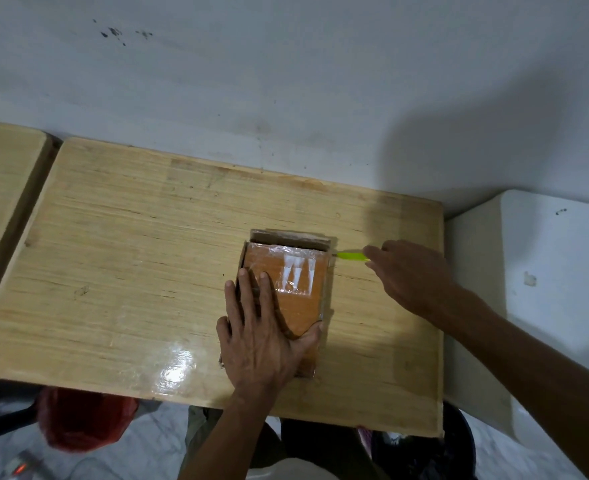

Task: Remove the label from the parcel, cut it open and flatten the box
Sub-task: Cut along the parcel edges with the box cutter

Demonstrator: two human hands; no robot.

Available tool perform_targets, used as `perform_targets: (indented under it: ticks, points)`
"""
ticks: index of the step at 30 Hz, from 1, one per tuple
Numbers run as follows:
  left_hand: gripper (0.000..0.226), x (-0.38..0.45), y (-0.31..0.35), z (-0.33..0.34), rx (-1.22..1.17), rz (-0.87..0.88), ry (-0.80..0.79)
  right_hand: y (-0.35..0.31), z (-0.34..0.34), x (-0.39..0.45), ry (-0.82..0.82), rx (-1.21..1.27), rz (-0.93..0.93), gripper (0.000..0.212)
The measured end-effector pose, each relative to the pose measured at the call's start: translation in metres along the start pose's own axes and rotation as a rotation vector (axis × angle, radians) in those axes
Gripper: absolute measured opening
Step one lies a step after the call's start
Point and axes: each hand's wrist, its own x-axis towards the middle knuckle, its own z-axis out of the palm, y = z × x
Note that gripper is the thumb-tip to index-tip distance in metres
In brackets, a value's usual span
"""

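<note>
A red bag-like thing sat low on the floor at the left, under the edge of the wooden table. Right of the table's centre lay the parcel, an orange-brown box wrapped in shiny clear tape, its far flap standing slightly open. The left hand pressed flat on the parcel's near half, fingers spread wide and thumb stretched across toward the right edge. On the top face, just beyond those fingers, were the torn white remains of the label (no writing or brand could be read on it). Just beside the parcel's far right corner, the right hand held a yellow-green cutter, fingers closed on its handle, the tip pointing at the box.
</note>
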Motion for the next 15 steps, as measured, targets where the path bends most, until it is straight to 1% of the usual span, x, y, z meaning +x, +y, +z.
perform_targets:
  ticks: [9, 12, 15]
  points:
    - [0.123, 0.0, 0.002, 0.0, 0.008, 0.0, -0.015, 0.01, 0.012, -0.011, 0.087, 0.186, 0.088, 0.03]
    - [0.123, 0.0, 0.001, -0.001, 0.013, 0.003, -0.022, 0.009, 0.017, -0.017, 0.146, 0.251, 0.193, 0.033]
    - [0.122, -0.001, 0.003, -0.003, 0.015, -0.002, -0.02, 0.0, 0.019, -0.03, 0.236, 0.415, 0.368, 0.035]
